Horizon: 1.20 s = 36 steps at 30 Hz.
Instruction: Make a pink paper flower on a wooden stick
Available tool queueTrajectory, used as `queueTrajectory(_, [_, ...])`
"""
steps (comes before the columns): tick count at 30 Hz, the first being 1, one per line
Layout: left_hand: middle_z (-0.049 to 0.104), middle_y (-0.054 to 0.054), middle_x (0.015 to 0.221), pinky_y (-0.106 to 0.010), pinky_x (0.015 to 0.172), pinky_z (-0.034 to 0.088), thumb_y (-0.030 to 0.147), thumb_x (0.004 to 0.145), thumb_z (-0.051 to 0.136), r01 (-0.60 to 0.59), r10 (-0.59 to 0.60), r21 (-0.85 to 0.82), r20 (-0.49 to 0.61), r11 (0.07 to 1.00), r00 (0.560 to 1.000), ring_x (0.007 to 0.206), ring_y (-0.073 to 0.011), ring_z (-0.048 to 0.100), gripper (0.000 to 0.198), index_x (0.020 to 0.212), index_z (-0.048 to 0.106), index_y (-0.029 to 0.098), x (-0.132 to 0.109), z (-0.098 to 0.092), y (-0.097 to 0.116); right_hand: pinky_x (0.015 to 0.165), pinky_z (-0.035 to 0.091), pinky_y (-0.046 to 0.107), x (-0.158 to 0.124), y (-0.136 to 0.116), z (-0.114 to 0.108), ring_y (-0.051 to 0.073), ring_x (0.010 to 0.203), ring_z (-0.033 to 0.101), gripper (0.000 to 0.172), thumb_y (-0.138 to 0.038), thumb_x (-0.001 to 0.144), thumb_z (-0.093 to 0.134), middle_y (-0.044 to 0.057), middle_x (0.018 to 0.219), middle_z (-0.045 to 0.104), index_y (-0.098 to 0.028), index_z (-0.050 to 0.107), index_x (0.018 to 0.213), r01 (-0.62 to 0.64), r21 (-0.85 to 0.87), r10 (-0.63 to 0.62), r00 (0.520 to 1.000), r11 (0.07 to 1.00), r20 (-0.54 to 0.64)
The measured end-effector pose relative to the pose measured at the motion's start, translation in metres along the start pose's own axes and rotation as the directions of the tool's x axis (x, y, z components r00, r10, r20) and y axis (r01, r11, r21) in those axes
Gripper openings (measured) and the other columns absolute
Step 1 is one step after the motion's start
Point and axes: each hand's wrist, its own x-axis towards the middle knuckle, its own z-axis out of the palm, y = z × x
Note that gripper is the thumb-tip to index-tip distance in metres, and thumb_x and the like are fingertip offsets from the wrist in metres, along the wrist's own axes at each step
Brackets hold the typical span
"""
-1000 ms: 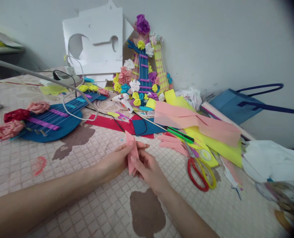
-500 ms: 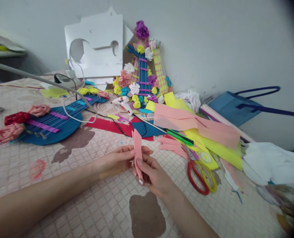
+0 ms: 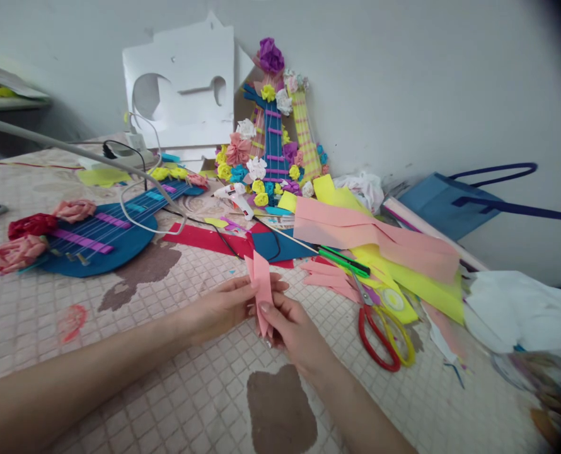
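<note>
A folded strip of pink crepe paper stands nearly upright between my hands, its layers fanned a little at the top and bottom. My left hand pinches it from the left side. From the right, my right hand grips its lower part, thumb lying across the front. Some fingers are hidden behind the paper. To the right lie more cut pink strips and scissors with one red and one yellow handle. A green utility knife rests just above the scissors.
A blue paper guitar with paper flowers lies at left. Behind are a hot glue gun, decorated guitars and a white cut-out board. Pink paper sheets and a blue bag are at right. A white cord loops over the table.
The pink paper has dropped slightly, and its layers have spread apart a little more at the ends. Both hands keep their hold on it.
</note>
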Motion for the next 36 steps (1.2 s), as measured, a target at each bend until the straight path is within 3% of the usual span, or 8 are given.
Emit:
queueTrajectory(4, [0.064, -0.017, 0.109, -0.032, 0.061, 0.051, 0.035, 0.091, 0.051, 0.031, -0.027, 0.033, -0.116, 0.999, 0.993, 0.068, -0.0181, 0.063, 0.032, 0.108, 0.063, 0.011, 0.000, 0.004, -0.003, 0.045, 0.033, 0.022, 0.001, 0.000, -0.001, 0.008, 0.044, 0.042, 0.035, -0.047, 0.088, 0.050, -0.005, 0.052, 0.048, -0.018, 0.050, 0.068, 0.102, -0.257, -0.104, 0.995, 0.961, 0.004])
queueTrajectory(6, [0.067, -0.015, 0.100, -0.032, 0.062, 0.051, 0.033, 0.091, 0.051, 0.032, -0.034, -0.015, -0.175, 0.999, 0.984, 0.067, -0.0182, 0.063, 0.030, 0.103, 0.064, 0.010, 0.001, 0.003, -0.002, 0.049, 0.037, 0.024, 0.000, -0.003, -0.004, 0.010, 0.052, 0.048, 0.031, -0.045, 0.090, 0.046, -0.002, 0.061, 0.053, -0.019, 0.052, 0.074, 0.181, -0.405, -0.230, 0.970, 0.896, -0.075])
queueTrajectory(9, [0.068, -0.014, 0.095, -0.030, 0.067, 0.051, 0.027, 0.092, 0.050, 0.020, -0.040, -0.092, -0.223, 0.996, 0.974, 0.077, -0.0202, 0.066, 0.023, 0.099, 0.065, 0.011, 0.001, 0.000, 0.001, 0.065, 0.045, 0.029, -0.001, -0.008, -0.008, 0.017, 0.081, 0.056, 0.018, -0.037, 0.090, 0.048, 0.005, 0.089, 0.059, -0.021, 0.054, 0.091, 0.305, -0.625, -0.531, 0.821, 0.718, -0.209])
queueTrajectory(11, [0.069, -0.013, 0.093, -0.030, 0.068, 0.050, 0.026, 0.093, 0.048, 0.053, -0.075, -0.118, -0.198, 0.992, 0.977, 0.078, -0.0195, 0.066, 0.023, 0.099, 0.065, 0.011, 0.001, 0.000, 0.001, 0.079, 0.046, 0.034, -0.001, -0.009, -0.010, 0.020, 0.101, 0.052, 0.021, -0.033, 0.090, 0.048, 0.009, 0.109, 0.055, -0.022, 0.053, 0.107, 0.364, -0.697, -0.634, 0.755, 0.618, -0.169])
queueTrajectory(16, [0.070, -0.013, 0.091, -0.028, 0.065, 0.048, 0.028, 0.089, 0.056, 0.101, -0.110, -0.086, -0.105, 0.991, 0.988, 0.073, -0.0184, 0.066, 0.023, 0.100, 0.065, 0.010, -0.002, 0.004, -0.009, 0.093, 0.045, 0.039, -0.001, -0.003, -0.005, 0.022, 0.117, 0.045, 0.038, -0.030, 0.091, 0.046, 0.011, 0.127, 0.046, -0.024, 0.042, 0.128, 0.440, -0.666, -0.595, 0.804, 0.603, -0.007])
queueTrajectory(25, [0.069, -0.008, 0.079, -0.026, 0.072, 0.047, 0.026, 0.083, 0.065, 0.109, -0.120, -0.082, -0.156, 0.991, 0.980, 0.074, -0.0155, 0.064, 0.015, 0.085, 0.066, 0.011, -0.004, 0.008, -0.008, 0.090, 0.046, 0.041, -0.002, -0.004, 0.000, 0.022, 0.108, 0.051, 0.034, -0.028, 0.091, 0.045, 0.010, 0.118, 0.053, -0.026, 0.046, 0.125, 0.428, -0.650, -0.541, 0.840, 0.627, 0.031])
queueTrajectory(31, [0.068, -0.009, 0.087, -0.029, 0.075, 0.048, 0.026, 0.090, 0.054, 0.035, -0.060, -0.100, -0.269, 0.994, 0.961, 0.076, -0.0167, 0.064, 0.018, 0.091, 0.065, 0.012, 0.000, 0.004, -0.003, 0.080, 0.046, 0.037, -0.001, -0.004, -0.003, 0.021, 0.097, 0.054, 0.018, -0.030, 0.090, 0.046, 0.008, 0.105, 0.058, -0.023, 0.054, 0.105, 0.391, -0.667, -0.637, 0.753, 0.635, -0.165])
queueTrajectory(36, [0.066, -0.011, 0.100, -0.025, 0.063, 0.048, 0.030, 0.091, 0.052, 0.004, -0.001, 0.009, -0.340, 1.000, 0.940, 0.081, -0.0186, 0.063, 0.022, 0.098, 0.064, 0.013, -0.001, 0.005, 0.000, 0.063, 0.045, 0.028, 0.003, -0.004, 0.000, 0.016, 0.076, 0.056, 0.019, -0.037, 0.086, 0.054, 0.005, 0.091, 0.062, -0.021, 0.057, 0.095, 0.266, -0.465, -0.366, 0.920, 0.845, -0.139])
